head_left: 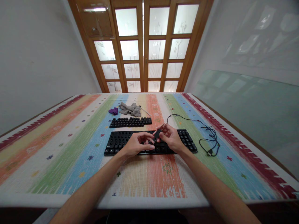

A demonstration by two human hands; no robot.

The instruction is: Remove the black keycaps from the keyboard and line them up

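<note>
Striped tablecloth [70, 149], star and flower motifs. Crumpled grey cloth [129, 109], small purple cloth [113, 111] just beside it, both toward far edge. Wooden glass-paned doors [146, 70] behind; pale left wall [42, 53]; greenish panel [245, 109] along right wall [224, 18].

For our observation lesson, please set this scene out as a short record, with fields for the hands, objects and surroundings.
Right hand: fingers closed on a small dark rectangular piece
Left hand: fingers close beside that piece; grip unclear
Beneath hands: long black plastic keyboard, many key positions bare
Behind keyboard: rows of loose black keycaps
Further back: crumpled purple cloth, crumpled grey cloth, thin stick
Right of keyboard: loosely coiled black cable
Surface: multicoloured striped tablecloth
Background: brown wooden doors with glass panes
</note>
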